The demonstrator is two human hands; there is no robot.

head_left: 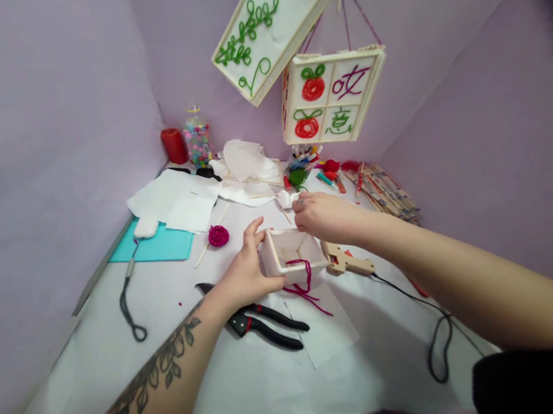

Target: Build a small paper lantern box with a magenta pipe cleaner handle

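Note:
My left hand (244,268) grips the near left side of a small open white box (292,273), thumb along its front and fingers at its left wall. Dark magenta yarn (308,277) hangs out of the box over its front edge. Just beyond the box's far right corner is my right hand (318,215), its fingers closed at a crumpled bit of white paper (285,199). The fingertips are partly hidden. A beige hot glue gun (348,262) lies right of the box, below my right forearm. Black-handled pruning shears (265,322) lie in front of the box.
Two decorated white lanterns (279,25) hang overhead at the back. A magenta yarn ball (218,235), turquoise sheet (175,243) and white paper (179,199) are at left. Behind stand a jar of pompoms (198,139) and red candle-like cylinder (174,145). The glue gun's cord (424,306) loops rightward.

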